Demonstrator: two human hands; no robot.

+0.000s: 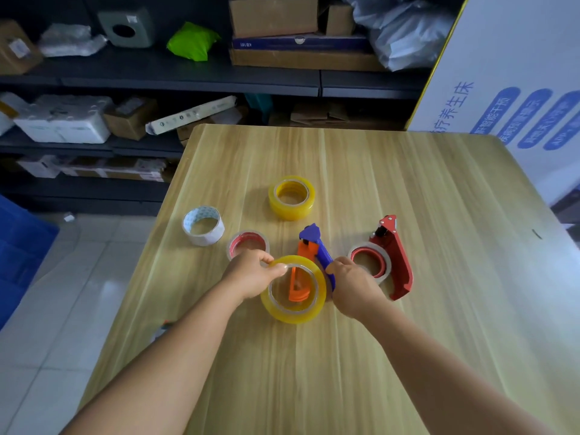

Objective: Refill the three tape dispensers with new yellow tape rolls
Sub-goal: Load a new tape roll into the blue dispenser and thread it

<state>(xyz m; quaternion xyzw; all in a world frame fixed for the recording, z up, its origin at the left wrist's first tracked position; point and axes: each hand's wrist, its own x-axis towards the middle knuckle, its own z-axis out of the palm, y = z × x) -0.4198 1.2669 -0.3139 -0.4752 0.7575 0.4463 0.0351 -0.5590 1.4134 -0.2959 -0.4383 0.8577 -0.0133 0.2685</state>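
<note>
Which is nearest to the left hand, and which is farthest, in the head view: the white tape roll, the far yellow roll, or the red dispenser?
From the left hand:
1. White tape roll, behind it to the left.
2. Far yellow roll, behind it, mid-table.
3. Red dispenser, away on the right.

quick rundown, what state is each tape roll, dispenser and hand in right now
left hand: gripping near yellow roll rim
right hand: holding blue dispenser
near yellow roll: over blue dispenser's orange hub
far yellow roll: flat, untouched
red dispenser: nearly empty roll still on
white roll: loose, flat
</note>
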